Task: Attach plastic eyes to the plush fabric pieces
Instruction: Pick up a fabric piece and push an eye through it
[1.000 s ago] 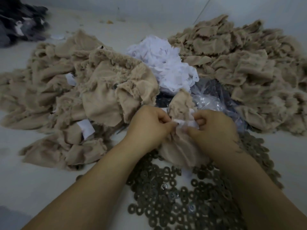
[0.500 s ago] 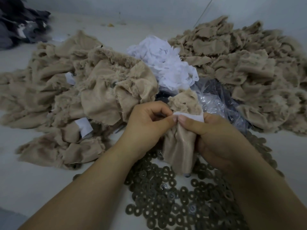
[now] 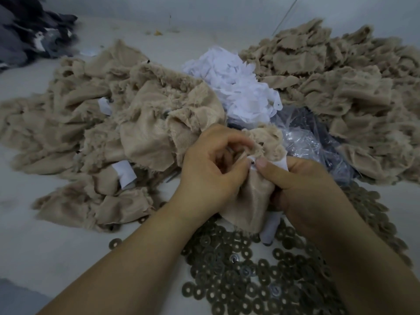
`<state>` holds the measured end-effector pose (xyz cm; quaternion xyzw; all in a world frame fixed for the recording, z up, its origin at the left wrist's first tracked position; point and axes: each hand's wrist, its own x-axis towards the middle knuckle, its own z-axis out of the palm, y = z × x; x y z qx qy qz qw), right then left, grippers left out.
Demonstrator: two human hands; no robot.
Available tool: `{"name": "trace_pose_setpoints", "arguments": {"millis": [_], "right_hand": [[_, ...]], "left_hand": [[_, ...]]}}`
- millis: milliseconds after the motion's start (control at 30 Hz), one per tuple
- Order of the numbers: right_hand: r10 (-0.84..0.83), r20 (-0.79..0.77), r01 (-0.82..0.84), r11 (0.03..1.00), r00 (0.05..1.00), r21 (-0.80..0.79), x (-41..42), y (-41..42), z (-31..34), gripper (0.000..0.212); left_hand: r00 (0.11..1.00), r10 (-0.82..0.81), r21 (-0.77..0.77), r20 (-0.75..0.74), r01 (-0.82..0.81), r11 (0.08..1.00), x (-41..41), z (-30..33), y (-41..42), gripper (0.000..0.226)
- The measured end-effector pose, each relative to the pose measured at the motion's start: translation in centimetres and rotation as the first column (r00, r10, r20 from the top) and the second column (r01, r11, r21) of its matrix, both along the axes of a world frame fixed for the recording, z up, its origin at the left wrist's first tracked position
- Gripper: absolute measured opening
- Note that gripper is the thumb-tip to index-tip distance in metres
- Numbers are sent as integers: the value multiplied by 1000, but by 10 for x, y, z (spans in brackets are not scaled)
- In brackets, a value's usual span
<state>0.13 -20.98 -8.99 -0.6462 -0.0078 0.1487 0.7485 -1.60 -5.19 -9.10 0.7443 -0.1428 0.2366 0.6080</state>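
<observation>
At six o'clock of the white patch heap, the plush piece (image 3: 252, 196) has turned: a small dark post now pokes through between pinching left hand (image 3: 211, 176) and right hand (image 3: 302, 185); washer likely next.

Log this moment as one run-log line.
left hand: pinches plush piece | right hand: grips plush piece, thumb on white patch | washers: loose below hands | stage: fitting eye, not confirmed

One head-worn view looks forward and down, close over the hands, onto a pale work surface (image 3: 41, 251).
</observation>
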Motion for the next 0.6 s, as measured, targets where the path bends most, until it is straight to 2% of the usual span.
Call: {"name": "trace_pose_setpoints", "arguments": {"millis": [67,167,333,467,500,600], "right_hand": [[2,35,-2,1000,999,-1,0,-1,-1,33],[-8,65,9,1000,998,-6,-2,0,-1,15],[-103,224,141,977,969,-163,-5,1,-1,15],[-165,278,223,956,946,-190,-4,1,2,8],[-167,283,226,955,944,-191,-3,1,3,11],[-123,370,216,951,921,-222,-3,-1,0,65]], "left_hand": [[996,44,114,83,-53,992,-1,1,-1,19],[993,94,157,71,-105,982,-2,1,-3,11],[998,53,186,38,-60,981,-1,2,0,13],[997,63,197,51,-72,978,0,1,2,8],[997,59,195,49,-67,978,-1,1,2,5],[997,65,189,41,-72,979,1,-1,3,4]]}}
